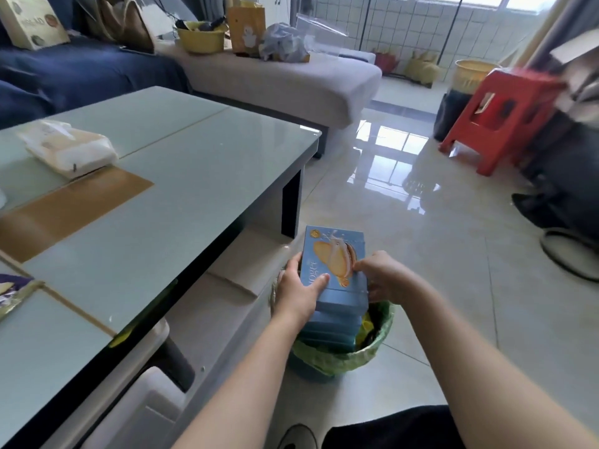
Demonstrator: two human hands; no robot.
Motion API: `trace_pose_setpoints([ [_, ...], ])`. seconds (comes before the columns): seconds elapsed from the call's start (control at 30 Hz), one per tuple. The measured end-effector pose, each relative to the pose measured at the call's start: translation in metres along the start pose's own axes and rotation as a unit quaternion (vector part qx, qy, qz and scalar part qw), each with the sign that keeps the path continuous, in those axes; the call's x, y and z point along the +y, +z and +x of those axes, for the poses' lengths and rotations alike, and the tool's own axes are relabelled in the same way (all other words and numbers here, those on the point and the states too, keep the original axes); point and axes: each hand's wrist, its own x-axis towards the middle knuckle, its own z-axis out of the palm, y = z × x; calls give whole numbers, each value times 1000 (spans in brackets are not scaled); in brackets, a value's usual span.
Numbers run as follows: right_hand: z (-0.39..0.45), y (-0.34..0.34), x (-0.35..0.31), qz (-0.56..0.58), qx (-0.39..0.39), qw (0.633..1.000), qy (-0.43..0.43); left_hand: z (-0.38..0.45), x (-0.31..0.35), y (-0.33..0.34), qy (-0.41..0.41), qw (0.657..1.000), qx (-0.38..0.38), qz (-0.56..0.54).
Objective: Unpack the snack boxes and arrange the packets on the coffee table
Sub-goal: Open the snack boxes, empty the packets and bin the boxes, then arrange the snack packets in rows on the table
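From the head camera, you are gripping a stack of blue snack boxes (334,286) over the green-lined bin (353,354) on the floor, just beside the coffee table's (181,196) right edge. Your left hand (299,291) is clasping the stack's left side, thumb on top; your right hand (381,275) is curling round its right edge. Keeping both hands squeezing evenly should stop the lower boxes sliding out as you lift.

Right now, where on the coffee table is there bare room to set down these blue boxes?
The coffee table is bare glass from the tissue pack and brown card out to its far right corner. The near left edge is crowded by a purple packet. Both hands hold the blue boxes over the bin.
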Motion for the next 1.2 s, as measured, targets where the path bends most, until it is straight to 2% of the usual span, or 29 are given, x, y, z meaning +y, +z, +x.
trace_pose_setpoints([
  [0.23,10,4,12,-17,-32,999,17,-1,-9,3,-16,996,-20,89],
  [0.5,11,5,10,-131,9,991,-18,1,-12,4,-29,995,-34,85],
  [0.7,9,0,1,-209,90,970,-91,0,-8,-5,-42,996,-15,77],
  [0.83,-1,4,-7,-238,128,949,-161,-6,-2,-21,-20,996,23,88],
  [1.0,-27,18,-25,-253,116,925,-260,-24,11,-58,25,987,86,133],
  [1.2,-71,50,-54,-240,71,891,-378,-57,29,-125,71,973,124,180],
])
